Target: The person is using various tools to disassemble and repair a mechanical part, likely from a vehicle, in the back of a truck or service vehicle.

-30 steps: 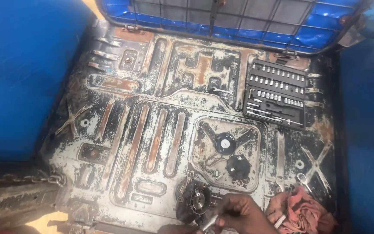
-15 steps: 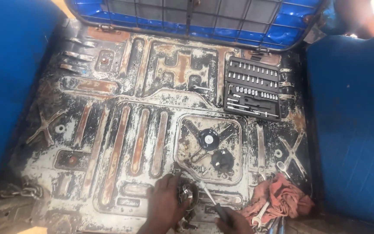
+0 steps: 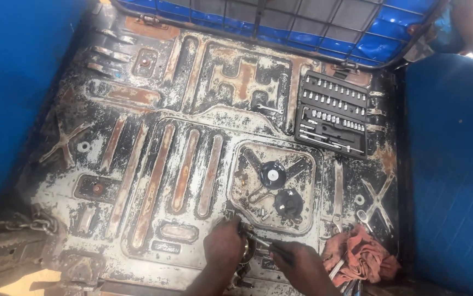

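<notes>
My left hand (image 3: 223, 249) rests on a small round metal part (image 3: 246, 248) low on the worn, rusty metal floor panel (image 3: 154, 164), fingers curled over it. My right hand (image 3: 297, 264) is closed around the dark handle of a thin metal tool (image 3: 263, 242) whose tip reaches toward that part. Both hands sit at the bottom edge of the head view, just below a raised square plate with two black round caps (image 3: 274, 174).
An open black socket set case (image 3: 332, 112) lies at the upper right. A red rag (image 3: 360, 253) with wrenches near it lies right of my right hand. Blue walls flank the panel, a wire grille (image 3: 280, 22) runs along the top, and a chain (image 3: 23, 225) lies at left.
The view has shifted and both hands have come further into sight. The left hand settled onto the round part while the right hand stays on the tool.
</notes>
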